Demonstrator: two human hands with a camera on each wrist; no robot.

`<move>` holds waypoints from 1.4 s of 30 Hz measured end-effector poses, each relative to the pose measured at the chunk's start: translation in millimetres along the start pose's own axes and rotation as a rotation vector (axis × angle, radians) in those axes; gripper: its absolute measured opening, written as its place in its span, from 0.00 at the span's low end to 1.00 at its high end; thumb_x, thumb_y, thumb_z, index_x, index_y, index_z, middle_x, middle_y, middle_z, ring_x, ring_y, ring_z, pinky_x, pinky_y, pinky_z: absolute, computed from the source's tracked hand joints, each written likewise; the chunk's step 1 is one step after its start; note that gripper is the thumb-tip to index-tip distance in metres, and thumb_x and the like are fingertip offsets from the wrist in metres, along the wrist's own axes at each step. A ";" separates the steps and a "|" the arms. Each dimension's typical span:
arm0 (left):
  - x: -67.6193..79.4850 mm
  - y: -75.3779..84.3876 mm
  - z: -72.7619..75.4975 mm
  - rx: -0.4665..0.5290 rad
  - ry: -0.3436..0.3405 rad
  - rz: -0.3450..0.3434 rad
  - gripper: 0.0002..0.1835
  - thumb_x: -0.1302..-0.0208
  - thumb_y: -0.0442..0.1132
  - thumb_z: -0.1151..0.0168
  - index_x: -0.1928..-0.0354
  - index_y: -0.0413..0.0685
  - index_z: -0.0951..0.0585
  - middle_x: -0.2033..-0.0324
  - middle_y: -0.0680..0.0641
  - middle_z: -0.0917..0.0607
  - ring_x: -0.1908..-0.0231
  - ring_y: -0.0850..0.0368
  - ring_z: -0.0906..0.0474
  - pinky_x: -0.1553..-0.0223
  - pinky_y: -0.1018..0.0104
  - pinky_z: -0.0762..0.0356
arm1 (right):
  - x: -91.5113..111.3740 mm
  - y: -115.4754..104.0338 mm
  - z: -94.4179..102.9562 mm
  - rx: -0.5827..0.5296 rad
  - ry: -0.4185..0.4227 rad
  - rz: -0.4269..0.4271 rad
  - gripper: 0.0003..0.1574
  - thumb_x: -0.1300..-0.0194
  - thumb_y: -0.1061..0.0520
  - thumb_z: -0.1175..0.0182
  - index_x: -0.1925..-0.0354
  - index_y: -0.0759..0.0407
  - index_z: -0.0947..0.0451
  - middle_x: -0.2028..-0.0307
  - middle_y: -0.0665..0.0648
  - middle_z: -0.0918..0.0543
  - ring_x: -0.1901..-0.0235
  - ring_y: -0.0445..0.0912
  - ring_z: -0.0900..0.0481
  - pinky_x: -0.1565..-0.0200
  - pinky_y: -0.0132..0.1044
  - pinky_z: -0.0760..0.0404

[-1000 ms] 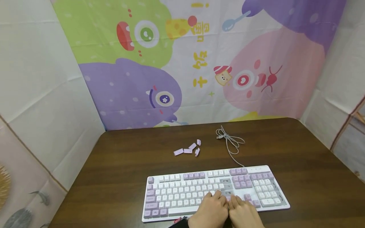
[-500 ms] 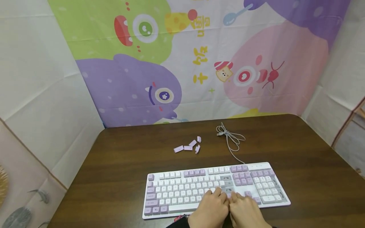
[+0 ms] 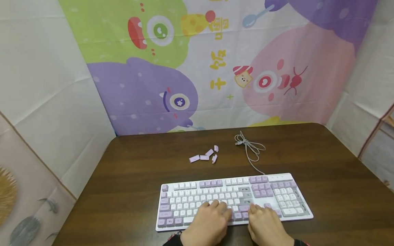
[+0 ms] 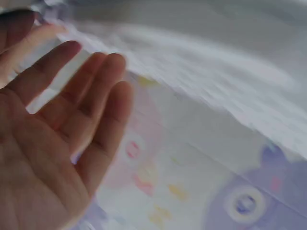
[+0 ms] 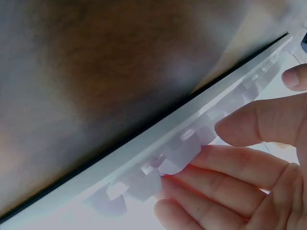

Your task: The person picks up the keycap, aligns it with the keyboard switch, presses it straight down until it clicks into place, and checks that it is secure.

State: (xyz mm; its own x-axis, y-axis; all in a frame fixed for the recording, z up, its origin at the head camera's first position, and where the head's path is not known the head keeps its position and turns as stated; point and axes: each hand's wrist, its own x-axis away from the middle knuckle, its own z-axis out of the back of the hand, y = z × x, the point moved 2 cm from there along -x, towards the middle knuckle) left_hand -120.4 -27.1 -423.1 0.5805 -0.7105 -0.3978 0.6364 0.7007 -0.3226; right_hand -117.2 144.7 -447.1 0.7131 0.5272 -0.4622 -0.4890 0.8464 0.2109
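A full-size white and lilac keyboard (image 3: pixel 279 177) lies near the front of the table. My left hand (image 3: pixel 209 220) is over its lower middle, fingertips overlapping the keys left of the lilac bottom-row ones. In the left wrist view that hand (image 4: pixel 62 124) shows loosely bent fingers and a bare palm. My right hand (image 3: pixel 265 223) is at the lower right of the main key block, fingertips close to a wide lilac key (image 3: pixel 244 208). In the right wrist view its fingers (image 5: pixel 225 187) reach to the front row of lilac keys (image 5: pixel 182 155), with the thumb beside them.
Several loose lilac keycaps (image 3: pixel 194 158) lie behind the keyboard. A bundled grey cable (image 3: pixel 250 147) runs from its back edge. Grey gaps without caps (image 3: pixel 246 195) show beside the white keys. A printed cartoon cloth (image 3: pixel 147 95) hangs behind the brown table (image 3: pixel 138 171).
My left hand has moved left, away from the right hand, uncovering lilac bottom-row keys between them. The right hand stays at nearly the same spot on the keyboard. The head view has shifted slightly.
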 end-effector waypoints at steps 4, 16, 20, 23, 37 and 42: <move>26.1 -34.8 6.4 -0.010 -0.122 0.255 0.31 0.68 0.62 0.28 0.63 0.50 0.21 0.74 0.52 0.20 0.72 0.57 0.24 0.81 0.68 0.32 | -1.1 0.4 -0.5 -0.001 0.040 0.010 0.15 0.71 0.55 0.31 0.81 0.60 0.25 0.78 0.53 0.20 0.82 0.45 0.24 0.74 0.40 0.25; 91.9 -85.0 6.5 0.095 -0.451 0.710 0.55 0.86 0.59 0.21 0.51 0.31 0.29 0.74 0.39 0.20 0.74 0.45 0.22 0.81 0.55 0.28 | -13.0 8.8 -0.8 -0.024 0.165 0.059 0.24 0.69 0.51 0.32 0.95 0.50 0.41 0.94 0.47 0.34 0.91 0.40 0.37 0.85 0.33 0.44; 95.9 -85.6 4.4 0.152 -0.426 0.727 0.51 0.83 0.56 0.20 0.55 0.30 0.29 0.75 0.39 0.19 0.77 0.44 0.21 0.80 0.54 0.28 | -21.9 10.5 2.2 -0.035 0.061 0.024 0.27 0.67 0.48 0.29 0.96 0.50 0.40 0.93 0.47 0.34 0.90 0.41 0.35 0.86 0.34 0.41; 97.6 -86.6 4.3 0.168 -0.413 0.728 0.45 0.83 0.56 0.20 0.62 0.32 0.26 0.77 0.40 0.19 0.78 0.44 0.21 0.81 0.54 0.28 | -31.0 12.3 5.5 -0.072 -0.088 -0.025 0.27 0.64 0.46 0.29 0.95 0.51 0.38 0.93 0.49 0.31 0.90 0.43 0.33 0.86 0.36 0.38; 96.6 -91.2 5.9 0.154 -0.486 0.738 0.38 0.84 0.58 0.21 0.74 0.39 0.29 0.80 0.42 0.21 0.80 0.44 0.22 0.82 0.54 0.30 | -94.0 35.7 7.1 -0.338 -0.266 -0.001 0.20 0.54 0.49 0.31 0.92 0.50 0.28 0.90 0.41 0.35 0.86 0.35 0.43 0.85 0.28 0.48; 94.5 -92.0 7.0 0.146 -0.478 0.744 0.37 0.85 0.58 0.20 0.75 0.41 0.30 0.81 0.43 0.20 0.80 0.45 0.22 0.82 0.55 0.31 | -127.5 38.7 -6.3 -0.320 -0.283 0.022 0.09 0.50 0.50 0.32 0.78 0.53 0.17 0.81 0.49 0.19 0.83 0.39 0.30 0.84 0.32 0.37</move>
State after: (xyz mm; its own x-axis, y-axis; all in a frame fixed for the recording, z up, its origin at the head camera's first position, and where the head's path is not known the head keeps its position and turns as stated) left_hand -120.5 -159.2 -425.0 0.9975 -0.0507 -0.0497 0.0508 0.9987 0.0016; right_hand -230.3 109.8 -385.4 0.7885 0.5827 -0.1969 -0.6053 0.7919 -0.0803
